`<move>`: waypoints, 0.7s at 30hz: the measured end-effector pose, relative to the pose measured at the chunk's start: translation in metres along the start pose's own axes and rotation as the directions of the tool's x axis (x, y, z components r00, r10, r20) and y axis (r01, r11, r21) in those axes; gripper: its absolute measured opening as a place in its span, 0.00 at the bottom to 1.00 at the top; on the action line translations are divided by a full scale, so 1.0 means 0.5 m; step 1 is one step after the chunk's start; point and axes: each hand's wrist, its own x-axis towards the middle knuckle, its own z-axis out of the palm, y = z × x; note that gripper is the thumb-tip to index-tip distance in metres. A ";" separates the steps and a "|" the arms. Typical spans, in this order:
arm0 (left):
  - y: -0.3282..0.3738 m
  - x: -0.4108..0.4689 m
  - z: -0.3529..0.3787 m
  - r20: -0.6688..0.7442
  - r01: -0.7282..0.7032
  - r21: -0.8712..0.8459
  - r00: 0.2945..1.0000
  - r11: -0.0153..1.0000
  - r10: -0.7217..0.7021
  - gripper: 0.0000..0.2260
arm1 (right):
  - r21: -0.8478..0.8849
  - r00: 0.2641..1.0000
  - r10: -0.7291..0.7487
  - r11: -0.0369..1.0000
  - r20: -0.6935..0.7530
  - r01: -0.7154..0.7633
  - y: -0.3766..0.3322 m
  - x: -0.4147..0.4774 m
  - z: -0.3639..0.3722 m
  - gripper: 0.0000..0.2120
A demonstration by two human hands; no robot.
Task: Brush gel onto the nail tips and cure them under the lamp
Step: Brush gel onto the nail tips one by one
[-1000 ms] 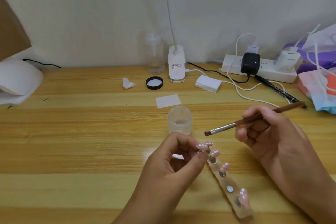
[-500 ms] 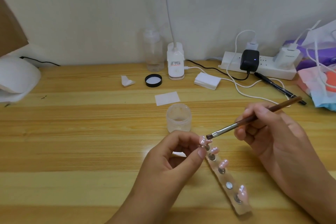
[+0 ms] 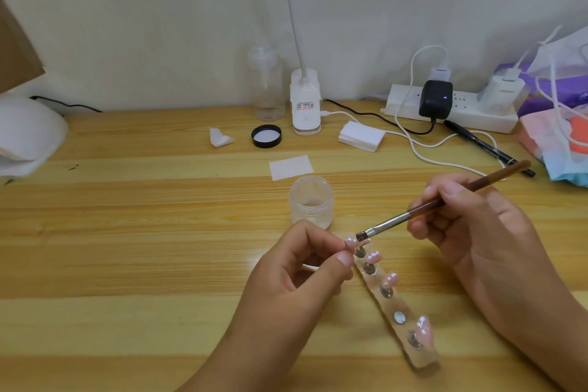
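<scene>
While a plain pale wall [image 3: 159,25] closes off the back, a light wooden table [image 3: 127,232] with long grain stripes fills the rest of the view. Far out beyond the left hand [image 3: 296,289], at the table's edge, sits a white nail lamp [image 3: 28,134]. A white power strip [image 3: 461,111] with chargers lies against the wall beyond the right hand [image 3: 477,239]. A white desk-lamp base [image 3: 305,105] and a clear bottle [image 3: 267,86] stand past both hands. Between the hands, a clear holder strip [image 3: 423,356] runs slantwise toward the person, carrying metal studs and glossy pink nail tips [image 3: 389,280]. Just beyond the left fingers stands an open frosted gel jar [image 3: 311,202], with its black lid [image 3: 266,136] farther back. The right hand's curled fingers grip a brown-handled brush [image 3: 445,200] like a pen. Its flat bristles rest on the endmost nail tip [image 3: 351,242], which the left thumb and forefinger pinch at the strip's far end.
</scene>
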 end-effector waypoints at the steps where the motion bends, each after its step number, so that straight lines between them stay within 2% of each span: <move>1: 0.000 0.000 0.000 -0.001 0.000 0.001 1.000 1.000 0.000 0.09 | -0.005 1.000 0.002 1.000 -0.001 -0.002 0.001 0.000 -0.001 0.12; 4: -0.001 0.000 0.000 -0.011 0.000 0.005 1.000 1.000 0.000 0.09 | -0.031 1.000 -0.004 1.000 0.017 0.004 -0.002 -0.003 0.000 0.09; 6: 0.000 -0.001 0.000 -0.017 0.001 0.010 1.000 1.000 -0.001 0.09 | -0.075 0.999 -0.008 0.997 0.032 0.010 -0.004 -0.005 0.000 0.13; 11: 0.003 -0.001 0.000 -0.010 0.005 0.012 1.000 1.000 -0.005 0.09 | -0.124 1.000 -0.023 0.992 -0.009 0.022 -0.004 -0.006 0.001 0.12; 14: 0.001 -0.002 0.000 -0.008 -0.001 0.035 1.000 0.999 0.002 0.10 | -0.117 0.999 -0.016 0.993 -0.045 0.011 -0.007 -0.007 0.002 0.07; 17: 0.001 -0.003 0.001 -0.007 -0.010 0.035 1.000 0.999 0.010 0.08 | -0.092 0.998 -0.013 0.996 -0.063 0.007 -0.009 -0.006 0.004 0.07; 19: 0.002 -0.002 0.001 -0.011 -0.010 0.017 1.000 1.000 0.010 0.02 | -0.066 0.998 -0.010 0.998 -0.064 0.006 -0.008 -0.005 0.003 0.08; 21: 0.004 -0.002 0.002 -0.006 -0.024 0.010 1.000 1.000 0.024 0.03 | -0.061 0.998 -0.012 0.998 -0.055 0.009 -0.003 -0.003 0.000 0.09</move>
